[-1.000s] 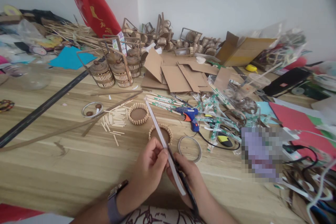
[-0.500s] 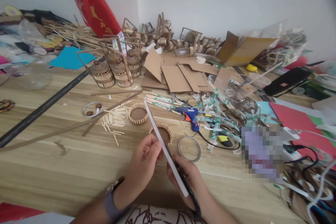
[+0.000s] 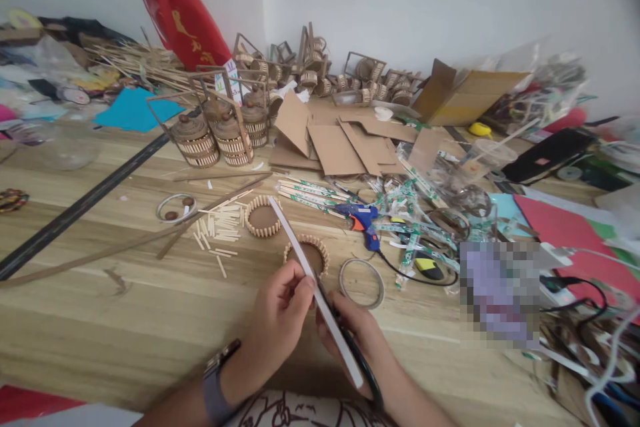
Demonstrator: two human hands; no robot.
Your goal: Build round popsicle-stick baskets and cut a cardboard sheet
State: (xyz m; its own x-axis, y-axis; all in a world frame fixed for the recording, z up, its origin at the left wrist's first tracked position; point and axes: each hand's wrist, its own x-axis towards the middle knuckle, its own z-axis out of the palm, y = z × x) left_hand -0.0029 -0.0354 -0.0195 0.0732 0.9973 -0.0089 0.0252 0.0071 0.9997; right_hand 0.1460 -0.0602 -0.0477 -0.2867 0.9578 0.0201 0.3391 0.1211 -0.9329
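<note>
My left hand (image 3: 283, 303) pinches a long white strip (image 3: 334, 330) between thumb and fingers. The strip slants from near the small round baskets down toward my body. My right hand (image 3: 363, 333) is closed around black-handled scissors (image 3: 369, 373), close beside the strip; their blades are mostly hidden. Just beyond my fingers stands a small round basket (image 3: 325, 257) with a brown base and a wall of short sticks, partly covered by the strip. A second such basket (image 3: 263, 217) sits farther off to the left. A roll of tape (image 3: 341, 278) lies right of my hands.
Short cut sticks (image 3: 225, 221) lie scattered left of the baskets. A blue glue gun (image 3: 367, 217) with a black cord rests among wrappers at right. Cardboard pieces (image 3: 335, 150) and finished tiered baskets (image 3: 197, 140) stand behind. A red bag (image 3: 175, 10) leans against the wall.
The white strip has shifted slightly toward me, and its far end has swung a little left. My left hand has moved slightly right along with it.
</note>
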